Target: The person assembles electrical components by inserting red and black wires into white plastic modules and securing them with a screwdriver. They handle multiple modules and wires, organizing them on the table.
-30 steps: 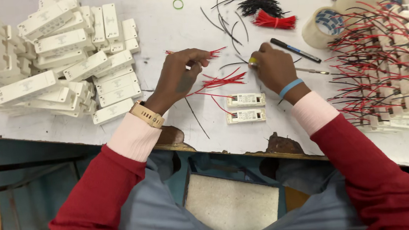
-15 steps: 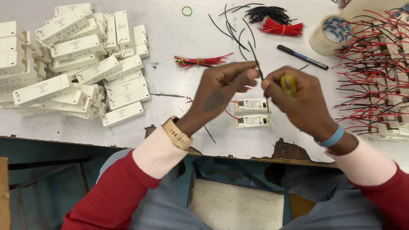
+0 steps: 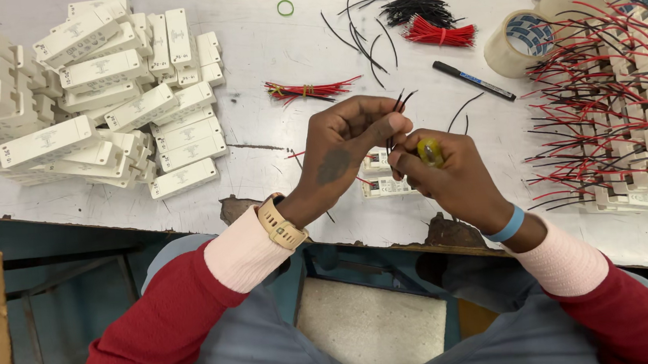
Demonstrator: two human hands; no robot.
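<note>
Near the counter's front edge, my left hand (image 3: 348,145) pinches thin black wires (image 3: 398,105) while my right hand (image 3: 452,175) grips a yellow-handled tool (image 3: 429,152), which I should keep steady against the wire ends.

Left edge: blocked by white box pile (image 3: 90,101).
Right edge: wired units (image 3: 630,108) crowd it.
Middle: bare worktable (image 3: 259,156), passable.

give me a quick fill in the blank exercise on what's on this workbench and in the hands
1. The left hand pinches thin ____ wires.
2. The right hand grips a tool with a ____ handle.
3. The pile of white housings lies on the person's ____ side.
4. The black marker lies beside a roll of ____.

Missing words: black; yellow; left; tape
</note>
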